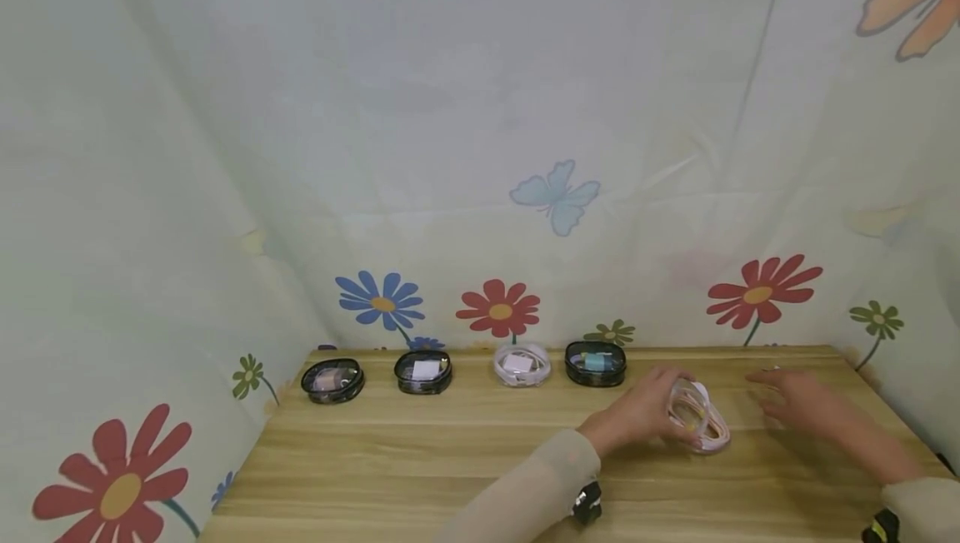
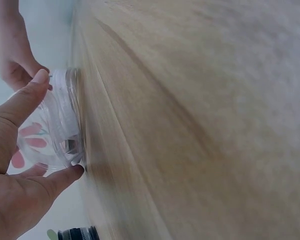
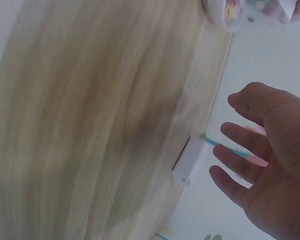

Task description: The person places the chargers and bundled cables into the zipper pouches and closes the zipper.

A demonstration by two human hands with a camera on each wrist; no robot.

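Near the right of the table, my left hand (image 1: pixel 648 406) grips a small clear case with a white rim (image 1: pixel 712 436) by its raised clear lid. A pale coiled cable shows inside the case. In the left wrist view, thumb and fingers spread round the clear case (image 2: pixel 60 120), which stands on the wood. My right hand (image 1: pixel 802 401) is apart from the case, to its right, holding nothing. The right wrist view shows its fingers (image 3: pixel 235 162) loosely bent, near a small white block like a charger plug (image 3: pixel 190 160) on the table. In the head view that hand mostly hides the block.
Along the table's back edge stand two black-rimmed clear cases (image 1: pixel 332 394) at the left, a white-rimmed one (image 1: pixel 522 379) in the middle, and another black-rimmed one (image 1: pixel 596 377). Each holds small contents. A flowered cloth (image 1: pixel 420 218) hangs behind the wooden table (image 1: pixel 420 460).
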